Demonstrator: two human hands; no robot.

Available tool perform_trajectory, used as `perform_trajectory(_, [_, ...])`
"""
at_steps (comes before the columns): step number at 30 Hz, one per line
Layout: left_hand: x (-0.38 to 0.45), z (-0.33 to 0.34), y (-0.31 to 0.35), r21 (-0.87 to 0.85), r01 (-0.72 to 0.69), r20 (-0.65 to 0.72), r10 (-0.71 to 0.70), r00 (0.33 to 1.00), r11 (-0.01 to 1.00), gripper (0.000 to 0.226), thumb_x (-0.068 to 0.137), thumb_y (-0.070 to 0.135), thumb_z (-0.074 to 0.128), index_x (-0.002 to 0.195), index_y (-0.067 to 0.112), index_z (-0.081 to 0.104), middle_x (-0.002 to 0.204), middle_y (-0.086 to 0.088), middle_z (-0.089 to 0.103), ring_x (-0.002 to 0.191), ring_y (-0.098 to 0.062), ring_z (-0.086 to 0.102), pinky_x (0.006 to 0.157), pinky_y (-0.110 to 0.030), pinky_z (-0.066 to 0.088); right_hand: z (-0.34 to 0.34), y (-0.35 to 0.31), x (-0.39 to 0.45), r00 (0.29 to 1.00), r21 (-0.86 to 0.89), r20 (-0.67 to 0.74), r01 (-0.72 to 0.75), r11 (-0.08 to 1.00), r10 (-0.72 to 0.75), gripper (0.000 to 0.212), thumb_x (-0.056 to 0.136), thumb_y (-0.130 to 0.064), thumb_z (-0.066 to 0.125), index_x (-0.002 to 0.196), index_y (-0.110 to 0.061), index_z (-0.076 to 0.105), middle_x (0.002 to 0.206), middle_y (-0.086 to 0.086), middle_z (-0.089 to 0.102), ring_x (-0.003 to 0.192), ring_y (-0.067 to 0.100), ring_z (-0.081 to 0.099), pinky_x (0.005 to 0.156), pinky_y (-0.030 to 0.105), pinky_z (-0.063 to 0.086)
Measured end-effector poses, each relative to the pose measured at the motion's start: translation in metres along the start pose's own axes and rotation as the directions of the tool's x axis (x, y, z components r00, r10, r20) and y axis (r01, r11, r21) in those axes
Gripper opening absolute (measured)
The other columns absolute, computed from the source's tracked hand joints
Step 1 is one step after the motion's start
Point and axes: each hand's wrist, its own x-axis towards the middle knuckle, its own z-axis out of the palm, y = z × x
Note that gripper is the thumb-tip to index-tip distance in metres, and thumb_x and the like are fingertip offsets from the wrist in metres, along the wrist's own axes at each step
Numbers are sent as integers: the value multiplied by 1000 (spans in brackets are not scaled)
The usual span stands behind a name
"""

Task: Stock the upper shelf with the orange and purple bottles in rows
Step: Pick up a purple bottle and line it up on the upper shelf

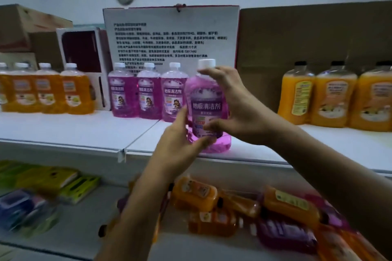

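Both hands hold one purple bottle (206,108) at the front edge of the upper shelf (74,127). The left hand (180,144) wraps its lower side, and the right hand (235,108) grips it from the neck down. To do this well, keep it upright and slide it back beside the three purple bottles (148,93), label facing out. Each bottle is nearly full of purple liquid, with a white cap. Orange bottles (48,91) full of orange liquid stand to the left. More bottles (244,212) lie on the lower shelf.

White upper shelf (63,127), orange bottles (53,91), purple bottles (146,93), boxes (174,36)
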Motion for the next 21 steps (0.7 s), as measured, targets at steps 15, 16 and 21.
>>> perform_trajectory(15, [3,19,-5,568,123,-5,-146,989,814,31,98,36,37,111,27,63,113,8,65,103,-14,53,72,-33,34,26,106,52,980,-195,77,-166,967,184,105,84,7,71,156,-32,5,157,14,1,120,29,49,101,41,52])
perform_trajectory(16, [3,17,-5,564,124,6,-154,988,816,31,97,34,37,112,27,63,114,8,64,105,-14,53,73,-33,34,27,107,55,971,-238,89,-194,952,220,108,85,6,70,156,-35,1,158,14,-3,115,32,54,100,45,53])
perform_trajectory(21, [2,12,-3,561,111,61,-174,983,821,32,97,32,38,116,27,63,121,8,64,111,-16,52,79,-36,39,29,103,56,954,-323,58,-259,910,293,109,88,0,70,156,-38,-6,160,15,-3,102,35,62,100,51,52])
